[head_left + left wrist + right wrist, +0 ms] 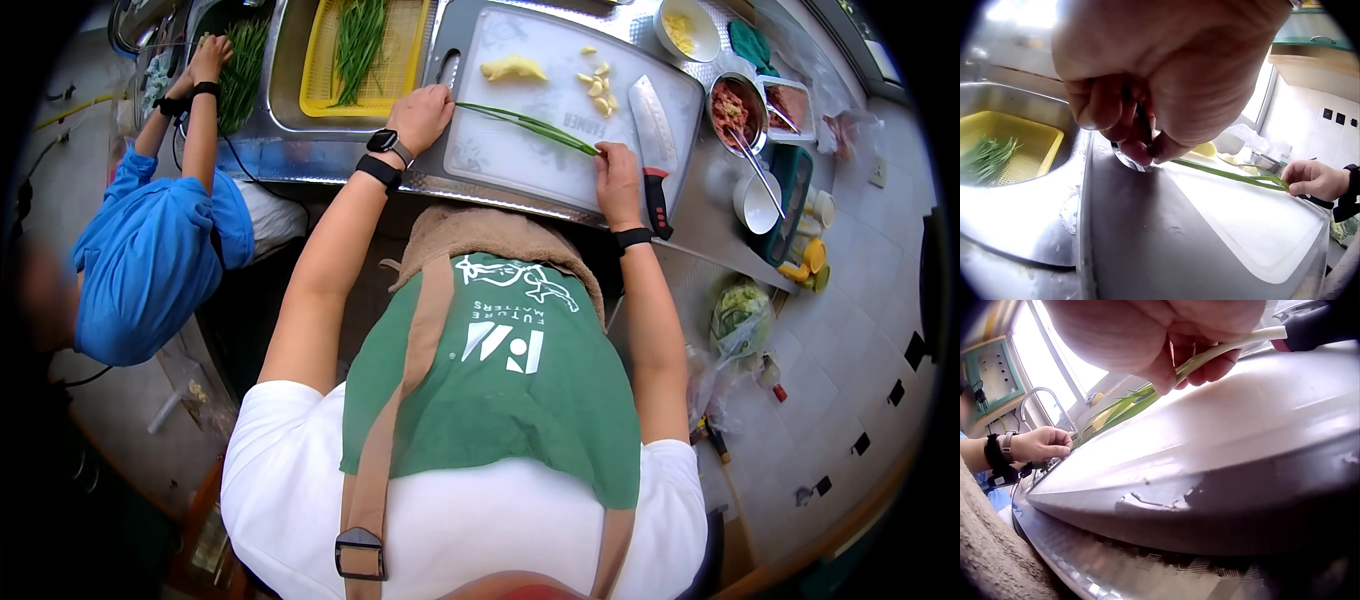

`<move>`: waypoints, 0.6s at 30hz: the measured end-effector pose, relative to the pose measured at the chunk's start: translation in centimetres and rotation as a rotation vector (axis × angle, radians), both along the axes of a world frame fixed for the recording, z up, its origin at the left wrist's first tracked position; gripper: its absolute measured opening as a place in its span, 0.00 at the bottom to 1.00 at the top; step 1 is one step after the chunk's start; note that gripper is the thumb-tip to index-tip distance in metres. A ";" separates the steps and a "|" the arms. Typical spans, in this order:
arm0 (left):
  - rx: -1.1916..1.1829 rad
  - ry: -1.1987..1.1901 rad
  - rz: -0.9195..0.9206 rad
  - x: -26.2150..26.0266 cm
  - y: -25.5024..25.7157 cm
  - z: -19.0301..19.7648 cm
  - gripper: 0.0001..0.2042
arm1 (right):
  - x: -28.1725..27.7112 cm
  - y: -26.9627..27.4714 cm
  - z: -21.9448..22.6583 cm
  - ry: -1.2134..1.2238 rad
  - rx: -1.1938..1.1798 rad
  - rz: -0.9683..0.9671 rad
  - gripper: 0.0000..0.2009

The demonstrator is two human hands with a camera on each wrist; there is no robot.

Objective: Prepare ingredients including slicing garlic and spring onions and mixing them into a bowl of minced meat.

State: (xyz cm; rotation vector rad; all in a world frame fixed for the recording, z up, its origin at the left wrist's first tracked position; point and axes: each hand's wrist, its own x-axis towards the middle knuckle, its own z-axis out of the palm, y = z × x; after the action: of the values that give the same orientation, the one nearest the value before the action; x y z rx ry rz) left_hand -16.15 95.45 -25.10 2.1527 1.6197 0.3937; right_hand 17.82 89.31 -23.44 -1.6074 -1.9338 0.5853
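Note:
A few long garlic chives [545,129] stretch low across the white cutting board [510,175]. My left hand [422,115] pinches their leafy end by the board's handle slot. At the pale stem end, my right hand [618,185] holds them between thumb and fingers, the white tip poking past the hand in the right wrist view. Just beside that hand lies a knife [652,125], its black-and-red handle over the board's near edge. Ginger [513,68] and several peeled garlic cloves [601,88] rest farther back on the board.
In the sink, a yellow basket [312,60] contains more chives [360,45]. Another person in blue [150,260] handles greens [242,85] at the left. Right of the board stand a bowl of minced meat [735,105], a white bowl [758,200] and a bowl of chopped yellow bits [680,32].

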 end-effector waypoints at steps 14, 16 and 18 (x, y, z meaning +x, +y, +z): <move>-0.961 -1.900 0.209 -0.5 2.0 6.2 0.14 | -6.2 2.8 4.6 0.058 0.213 -0.047 0.13; -1.007 -1.889 0.188 2.2 1.8 7.8 0.14 | -8.3 4.2 6.9 0.176 0.174 0.055 0.10; -1.050 -1.883 0.157 4.2 1.7 8.8 0.15 | -10.2 5.4 9.0 0.296 0.117 0.109 0.10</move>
State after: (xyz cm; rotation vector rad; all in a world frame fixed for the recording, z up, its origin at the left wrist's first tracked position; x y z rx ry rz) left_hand -11.94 97.15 -16.33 0.2692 0.4689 0.8892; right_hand 7.59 94.74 -14.40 -1.2705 -1.8055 0.6973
